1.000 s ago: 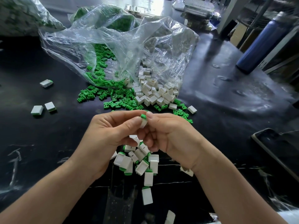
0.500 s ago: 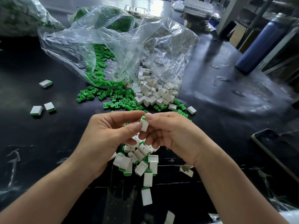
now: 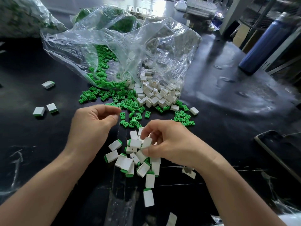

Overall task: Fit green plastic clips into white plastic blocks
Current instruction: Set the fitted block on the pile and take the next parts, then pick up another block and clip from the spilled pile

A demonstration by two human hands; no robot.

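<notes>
The pile of finished blocks (image 3: 125, 162) lies on the black table (image 3: 219, 115). Each is a small white rectangle with a green end showing, and they are tumbled at all angles; I count roughly 18, with 2 more trailing nearer the person than the pile.

The right hand (image 3: 172, 144) hangs over the pile's right edge, palm down and fingers curled. Its thumb and forefinger sit on either side of 1 white block (image 3: 147, 142), but I cannot tell whether they actually pinch it. The left hand (image 3: 92, 126) hovers left of the pile with its fingers loosely curled, thumb tip near the forefinger, holding nothing visible.

Just beyond the pile, loose green clips (image 3: 117, 98) are scattered, too many to count. Beside them is a heap of empty white blocks (image 3: 156, 95), spilling from a clear plastic bag (image 3: 130, 51). Well left of the pile lie 3 stray finished blocks (image 3: 39, 111). To its right is 1 dark phone (image 3: 276, 149), and far beyond that stands 1 blue bottle (image 3: 263, 46).
</notes>
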